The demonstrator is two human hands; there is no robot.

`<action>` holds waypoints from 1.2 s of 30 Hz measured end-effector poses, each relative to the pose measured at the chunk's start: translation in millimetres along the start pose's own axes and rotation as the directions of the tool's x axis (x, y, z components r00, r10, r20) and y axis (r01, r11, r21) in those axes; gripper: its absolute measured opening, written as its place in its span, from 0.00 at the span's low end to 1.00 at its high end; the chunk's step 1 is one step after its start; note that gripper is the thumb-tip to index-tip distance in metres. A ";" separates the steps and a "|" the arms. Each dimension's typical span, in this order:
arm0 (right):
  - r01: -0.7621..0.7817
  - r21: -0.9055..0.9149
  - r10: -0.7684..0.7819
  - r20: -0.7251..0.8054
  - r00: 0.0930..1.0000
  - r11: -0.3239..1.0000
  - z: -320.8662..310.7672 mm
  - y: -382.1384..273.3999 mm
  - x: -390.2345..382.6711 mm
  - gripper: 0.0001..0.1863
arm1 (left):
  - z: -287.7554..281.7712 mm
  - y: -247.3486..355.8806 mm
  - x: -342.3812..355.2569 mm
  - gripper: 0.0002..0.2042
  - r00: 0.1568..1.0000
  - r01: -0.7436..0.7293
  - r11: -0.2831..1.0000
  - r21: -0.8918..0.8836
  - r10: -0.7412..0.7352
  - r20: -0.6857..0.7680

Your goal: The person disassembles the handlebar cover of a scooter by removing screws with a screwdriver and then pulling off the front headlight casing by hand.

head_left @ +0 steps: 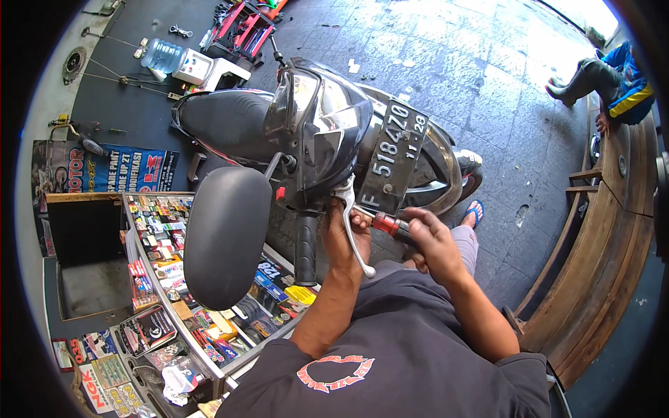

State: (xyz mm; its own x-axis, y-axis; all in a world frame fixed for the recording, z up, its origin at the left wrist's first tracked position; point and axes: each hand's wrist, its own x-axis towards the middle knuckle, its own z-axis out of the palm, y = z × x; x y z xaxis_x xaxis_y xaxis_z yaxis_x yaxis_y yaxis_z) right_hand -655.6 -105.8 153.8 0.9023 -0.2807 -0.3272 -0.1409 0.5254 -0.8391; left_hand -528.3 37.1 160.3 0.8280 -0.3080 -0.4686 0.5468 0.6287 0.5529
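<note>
A motor scooter (324,125) stands in front of me, its handlebar end toward me. Its silver brake lever (356,244) points toward my body, beside the black rubber grip (305,247). My left hand (341,237) is behind the lever, its fingers closed around the lever's pivot end; exactly what the fingertips pinch is partly hidden. My right hand (431,240) holds a screwdriver (391,226) with a red and black handle by its rear end. The screwdriver's shaft runs left to my left fingertips, and its tip is hidden there.
A black mirror (228,237) juts out left of the grip. Below it stands a glass display case (244,348) full of small packaged parts. A wooden bench (592,279) lines the right, with a person in boots (606,80) at its far end. A red tool cart (244,31) stands behind the scooter.
</note>
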 end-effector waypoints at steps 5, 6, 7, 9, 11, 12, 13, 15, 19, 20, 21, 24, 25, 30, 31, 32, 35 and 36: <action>-0.127 -0.132 0.121 -0.054 0.991 0.983 7.5 -10.3 3.6 0.17 | 2.5 -4.0 0.6 0.12 0.999 -0.006 0.999 -0.033 0.005 -0.035; -0.010 -0.199 -0.003 -0.063 0.998 0.980 7.6 -2.7 6.3 0.16 | 3.4 -4.5 0.8 0.12 0.999 -0.008 0.999 -0.038 0.007 -0.035; -0.009 -0.205 -0.003 -0.060 0.998 0.979 5.7 0.1 6.4 0.16 | 4.2 -5.3 0.7 0.11 0.999 -0.007 0.999 -0.053 0.005 -0.040; 0.124 -0.375 -0.158 -0.063 0.985 0.919 4.0 -0.7 6.7 0.17 | 6.1 -6.4 0.8 0.11 0.999 -0.012 0.997 -0.078 0.008 -0.047; 0.146 -0.426 -0.188 -0.057 0.981 0.893 3.1 -2.7 7.5 0.17 | 7.7 -7.3 1.7 0.11 0.999 -0.018 0.982 -0.188 0.013 -0.030; 0.170 -0.471 -0.221 -0.055 0.974 0.865 1.8 -4.9 9.1 0.17 | 8.7 -7.9 3.7 0.11 0.999 -0.027 0.979 -0.202 0.021 -0.029; 0.177 -0.482 -0.223 -0.040 0.974 0.858 1.6 -7.3 9.9 0.17 | 9.0 -7.7 5.5 0.11 0.998 -0.046 0.968 -0.247 0.035 -0.047; 0.291 -0.556 -0.358 -0.012 0.934 0.778 2.9 -13.1 11.9 0.17 | 9.6 -9.3 8.4 0.11 0.995 -0.083 0.946 -0.312 0.065 -0.069; 0.410 -0.696 -0.409 0.180 0.895 0.589 1.4 -38.0 18.7 0.18 | -1.2 -18.2 15.4 0.12 0.985 -0.173 0.908 -0.381 0.152 -0.085; 0.430 -0.694 -0.399 0.219 0.890 0.577 1.5 -41.9 19.8 0.18 | -12.6 -23.2 19.7 0.09 0.980 -0.200 0.908 -0.369 0.191 -0.059; 0.446 -0.697 -0.409 0.234 0.882 0.562 -1.0 -44.3 22.1 0.18 | -16.0 -28.0 22.1 0.07 0.973 -0.226 0.906 -0.359 0.229 -0.034; 0.511 -0.692 -0.417 0.321 0.850 0.509 -8.0 -56.6 31.1 0.19 | 0.1 -37.6 25.6 0.08 0.942 -0.334 0.867 -0.368 0.314 -0.116; 0.533 -0.692 -0.423 0.347 0.837 0.487 -9.8 -60.0 33.6 0.19 | 5.8 -38.4 25.5 0.09 0.930 -0.368 0.865 -0.341 0.336 -0.151; 0.552 -0.698 -0.354 0.427 0.832 0.456 -16.4 -74.2 44.7 0.19 | 6.5 -51.2 37.8 0.10 0.885 -0.463 0.747 -0.477 0.363 -0.290; 0.564 -0.695 -0.353 0.443 0.824 0.446 -17.9 -76.0 46.2 0.19 | 5.3 -52.9 40.7 0.10 0.881 -0.472 0.735 -0.487 0.373 -0.291; 0.545 -0.701 -0.320 0.442 0.838 0.460 -19.1 -77.9 47.7 0.19 | 1.5 -54.9 46.0 0.10 0.877 -0.481 0.710 -0.515 0.378 -0.298; 0.552 -0.693 -0.290 0.470 0.834 0.464 -25.2 -86.1 49.5 0.20 | 2.6 -55.5 46.7 0.09 0.857 -0.516 0.664 -0.542 0.406 -0.318; 0.547 -0.695 -0.278 0.473 0.836 0.466 -30.8 -88.8 51.2 0.19 | 2.7 -57.1 47.7 0.09 0.848 -0.529 0.693 -0.489 0.429 -0.310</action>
State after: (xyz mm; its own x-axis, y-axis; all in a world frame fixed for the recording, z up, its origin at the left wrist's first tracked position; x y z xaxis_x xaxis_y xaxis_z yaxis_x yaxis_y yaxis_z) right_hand -609.5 -191.5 198.2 0.9863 -0.0011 0.1647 0.1451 -0.4668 -0.8724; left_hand -519.7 -15.4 108.2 0.8985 0.2300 -0.3739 -0.1204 0.9482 0.2939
